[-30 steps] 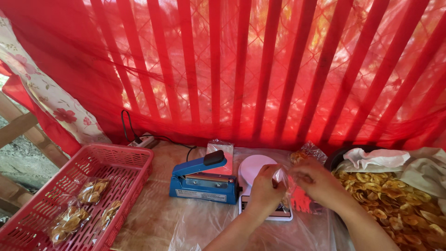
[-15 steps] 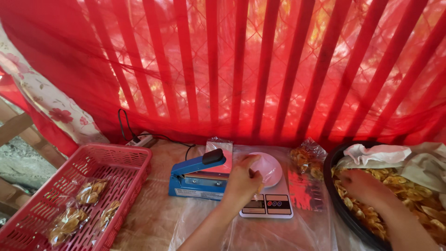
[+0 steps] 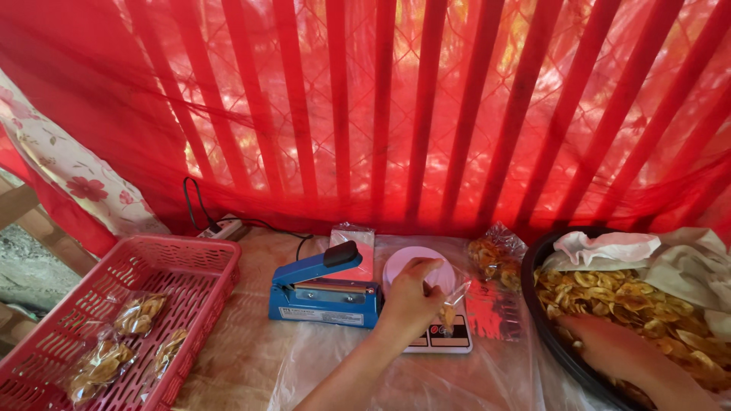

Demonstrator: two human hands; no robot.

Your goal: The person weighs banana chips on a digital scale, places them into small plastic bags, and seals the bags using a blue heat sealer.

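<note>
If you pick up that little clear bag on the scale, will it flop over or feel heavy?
Probably floppy: the small clear bag is thin film, crinkling where the left hand pinches its top over the pink scale. It likely feels light, since only a few chips show inside. The chips are probably brittle, like those in the big bowl, so squeezing could crack them.

Bare plastic sheet (image 3: 487, 380) lies open between blue sealer (image 3: 324, 293) and dark basin (image 3: 544, 320).
</note>
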